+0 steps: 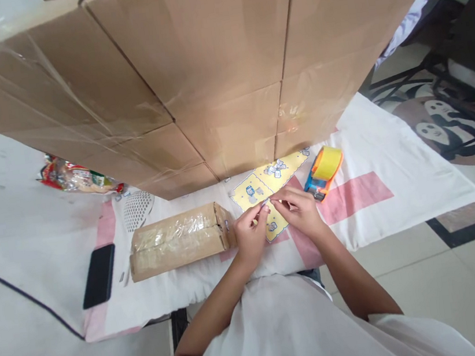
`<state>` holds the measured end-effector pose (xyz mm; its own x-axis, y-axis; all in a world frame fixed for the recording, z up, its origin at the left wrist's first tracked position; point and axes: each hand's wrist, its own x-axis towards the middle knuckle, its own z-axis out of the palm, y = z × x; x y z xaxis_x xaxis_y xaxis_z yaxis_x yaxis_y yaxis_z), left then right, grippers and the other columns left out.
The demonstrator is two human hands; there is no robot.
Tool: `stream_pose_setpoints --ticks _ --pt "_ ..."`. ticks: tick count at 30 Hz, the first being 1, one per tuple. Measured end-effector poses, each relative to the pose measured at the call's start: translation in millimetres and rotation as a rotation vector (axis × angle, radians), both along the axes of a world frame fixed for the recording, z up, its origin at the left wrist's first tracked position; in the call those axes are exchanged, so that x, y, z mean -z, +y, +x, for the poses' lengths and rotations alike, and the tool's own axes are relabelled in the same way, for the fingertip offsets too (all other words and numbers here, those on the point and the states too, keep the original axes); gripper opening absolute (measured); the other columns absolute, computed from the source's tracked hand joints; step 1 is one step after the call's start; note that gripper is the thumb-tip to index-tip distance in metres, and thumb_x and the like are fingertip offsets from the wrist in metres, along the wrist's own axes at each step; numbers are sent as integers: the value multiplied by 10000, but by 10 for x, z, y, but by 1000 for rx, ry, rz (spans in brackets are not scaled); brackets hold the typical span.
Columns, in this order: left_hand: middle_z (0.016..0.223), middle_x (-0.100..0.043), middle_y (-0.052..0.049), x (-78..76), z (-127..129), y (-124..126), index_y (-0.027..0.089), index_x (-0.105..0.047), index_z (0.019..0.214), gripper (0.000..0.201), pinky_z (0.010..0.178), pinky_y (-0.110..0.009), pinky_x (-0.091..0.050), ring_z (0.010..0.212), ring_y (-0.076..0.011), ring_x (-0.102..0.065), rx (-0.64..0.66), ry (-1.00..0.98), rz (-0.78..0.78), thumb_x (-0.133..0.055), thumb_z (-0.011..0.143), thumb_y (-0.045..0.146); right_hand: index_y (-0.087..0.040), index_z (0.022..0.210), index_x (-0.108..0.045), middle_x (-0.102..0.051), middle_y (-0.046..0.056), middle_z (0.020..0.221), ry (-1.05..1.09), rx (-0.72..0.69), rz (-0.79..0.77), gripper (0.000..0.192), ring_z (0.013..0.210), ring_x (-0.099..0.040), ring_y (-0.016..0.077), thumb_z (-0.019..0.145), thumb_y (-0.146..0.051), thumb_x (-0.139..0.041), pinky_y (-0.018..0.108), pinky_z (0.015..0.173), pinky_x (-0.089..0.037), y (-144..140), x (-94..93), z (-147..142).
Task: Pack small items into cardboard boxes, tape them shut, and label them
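My left hand (251, 233) and my right hand (298, 208) meet over a yellow sticker sheet (268, 182) with small cartoon pictures. Thumb and fingers of both hands pinch a small sticker (268, 201) between them, just above the sheet. The sheet lies on a white cloth with pink stripes (362, 193). A small cardboard parcel (178, 241) wrapped in clear tape lies right beside my left hand.
A wall of large taped cardboard boxes (204, 59) stands behind. An orange and yellow tape dispenser (323, 172) lies right of my hands. A black phone (99, 275), a white perforated scoop (136, 209) and a snack packet (73, 176) lie to the left.
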<state>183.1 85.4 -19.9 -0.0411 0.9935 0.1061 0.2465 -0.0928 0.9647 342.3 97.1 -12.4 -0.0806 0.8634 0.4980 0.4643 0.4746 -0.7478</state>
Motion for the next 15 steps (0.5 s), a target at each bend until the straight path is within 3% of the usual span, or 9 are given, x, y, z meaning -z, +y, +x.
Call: stream_pose_setpoints --ticks 3,9,15 --pt "725 -730 -38 -37 -9 25 190 -759 759 294 601 -258 -423 646 -153 -586 94 -96 -131 -655 894 430 -254 1000 -739 -730 47 890 -170 -10 114 195 788 -673 162 1002 -198 -552 295 662 -491 -19 150 102" --pt "636 -661 -37 54 44 140 176 -660 618 402 600 -254 -418 584 -127 -521 154 -232 -295 -598 893 463 -251 1039 -710 -705 16 823 -453 13 324 238 680 -607 119 984 -98 -536 268 594 -411 -115 269 241" --pt "606 -658 -53 110 142 212 169 -646 609 396 537 -250 -388 555 -141 -553 316 -241 -460 -605 839 489 -208 915 -663 -705 41 867 -460 -42 234 164 688 -609 124 985 -123 -541 269 582 -407 -244 233 347"
